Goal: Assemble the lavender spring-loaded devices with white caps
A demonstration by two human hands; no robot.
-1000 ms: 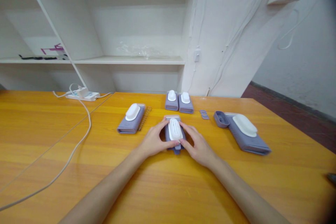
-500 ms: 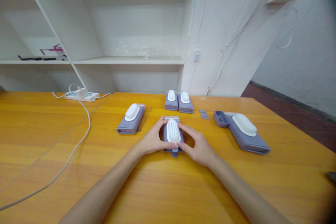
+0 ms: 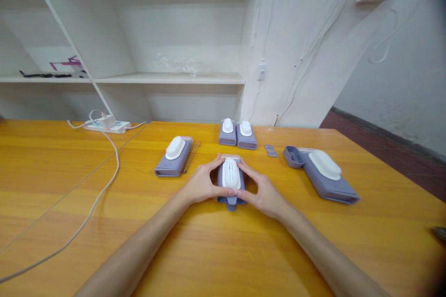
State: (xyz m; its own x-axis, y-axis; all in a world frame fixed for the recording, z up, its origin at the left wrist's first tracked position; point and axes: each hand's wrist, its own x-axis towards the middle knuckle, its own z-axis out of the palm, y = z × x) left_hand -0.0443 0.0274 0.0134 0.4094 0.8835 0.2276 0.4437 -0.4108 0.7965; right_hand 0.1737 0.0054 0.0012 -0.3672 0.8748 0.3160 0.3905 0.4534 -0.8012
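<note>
A purple-grey plastic housing (image 3: 220,181) lies on the table in front of me, with a white oval grooved cap (image 3: 231,174) on top. My left hand (image 3: 204,182) curls around the cap's left side, thumb at its near end and fingers at its far end. On the other side, my right hand (image 3: 262,190) mirrors this, and the two thumb tips meet at the near edge. Both hands are closed on the cap. A purple tab (image 3: 231,204) sticks out toward me from the housing's near end. The cap's underside is hidden.
Similar capped units stand at left (image 3: 172,160), at the back (image 3: 227,133) and at right (image 3: 329,181). A coil spring (image 3: 192,155), flat purple pieces (image 3: 271,150) and a small purple cup (image 3: 293,157) lie around. A power strip (image 3: 108,125) trails a cable (image 3: 116,162) across the left.
The housing's near end and its tab show more below my thumbs than before. Both hands keep their hold on the cap, with only a slight shift. Other things stay put.
</note>
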